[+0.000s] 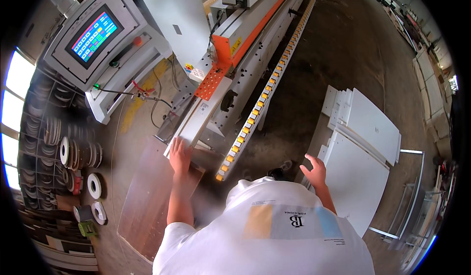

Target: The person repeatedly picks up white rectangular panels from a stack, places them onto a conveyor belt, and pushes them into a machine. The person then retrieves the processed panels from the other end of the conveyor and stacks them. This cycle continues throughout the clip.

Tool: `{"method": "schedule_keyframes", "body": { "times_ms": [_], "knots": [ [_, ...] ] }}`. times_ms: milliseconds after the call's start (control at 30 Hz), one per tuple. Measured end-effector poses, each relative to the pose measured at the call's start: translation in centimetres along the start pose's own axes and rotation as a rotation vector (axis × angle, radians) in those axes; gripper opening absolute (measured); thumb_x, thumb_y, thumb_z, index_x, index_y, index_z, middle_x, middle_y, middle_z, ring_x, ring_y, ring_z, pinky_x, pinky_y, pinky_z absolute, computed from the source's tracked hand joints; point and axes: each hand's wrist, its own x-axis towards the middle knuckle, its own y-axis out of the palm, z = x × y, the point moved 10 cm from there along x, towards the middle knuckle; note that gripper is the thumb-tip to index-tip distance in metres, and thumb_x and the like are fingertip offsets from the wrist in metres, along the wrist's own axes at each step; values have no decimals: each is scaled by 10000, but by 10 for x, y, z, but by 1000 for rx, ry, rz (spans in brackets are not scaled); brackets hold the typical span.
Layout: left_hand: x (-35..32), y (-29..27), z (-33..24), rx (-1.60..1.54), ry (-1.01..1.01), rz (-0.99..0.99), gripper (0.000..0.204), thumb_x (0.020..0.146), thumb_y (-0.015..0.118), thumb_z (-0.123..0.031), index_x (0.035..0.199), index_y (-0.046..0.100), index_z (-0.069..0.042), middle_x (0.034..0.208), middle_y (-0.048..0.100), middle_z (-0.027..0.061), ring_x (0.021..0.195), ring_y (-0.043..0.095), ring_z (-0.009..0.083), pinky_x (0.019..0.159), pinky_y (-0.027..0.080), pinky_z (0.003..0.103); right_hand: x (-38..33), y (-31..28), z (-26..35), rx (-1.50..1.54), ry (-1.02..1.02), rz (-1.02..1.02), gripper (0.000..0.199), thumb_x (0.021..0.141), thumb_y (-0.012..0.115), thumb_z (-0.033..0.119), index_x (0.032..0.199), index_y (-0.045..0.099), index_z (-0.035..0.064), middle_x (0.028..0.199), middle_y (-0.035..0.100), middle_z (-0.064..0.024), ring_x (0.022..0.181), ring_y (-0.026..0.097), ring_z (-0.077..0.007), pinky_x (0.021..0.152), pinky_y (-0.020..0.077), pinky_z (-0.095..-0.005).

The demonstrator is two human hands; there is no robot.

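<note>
While left hand (179, 155) presses white panel (196, 123), right hand (315, 169) open

Furniture workshop: long edge-banding machine (255, 54), stacked white panels (365, 128), tape rolls (78, 152)

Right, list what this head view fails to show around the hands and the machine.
- Left hand: whether it grips or just presses the white panel; the fingers lie flat.
- Right hand: whether it touches the stacked white boards; its palm is hidden.
- Control screen: its buttons are too small.
- Tape rolls at the rim: blurred.
</note>
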Motion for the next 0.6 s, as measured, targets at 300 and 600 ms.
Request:
{"method": "schedule_keyframes", "body": {
  "times_ms": [300, 600],
  "knots": [
    [30, 29, 8, 105, -39, 8, 411, 870, 706, -303, 1210, 682, -73, 1398, 597, 149, 1333, 531, 334, 1102, 425, 459, -44, 47, -61, 124, 269, 121, 482, 777, 790, 318, 1213, 689, 137, 1179, 716, -95, 1081, 682, -264, 933, 533, -405],
    [93, 79, -31, 140, -36, 86, 435, 863, 680, -337, 1215, 698, -81, 1396, 602, 146, 1333, 536, 317, 1083, 449, 422, -138, 71, -102, 135, 442, 166, 492, 798, 797, 317, 1213, 676, 82, 1123, 739, -111, 1055, 710, -267, 903, 555, -382]
  ]
}}
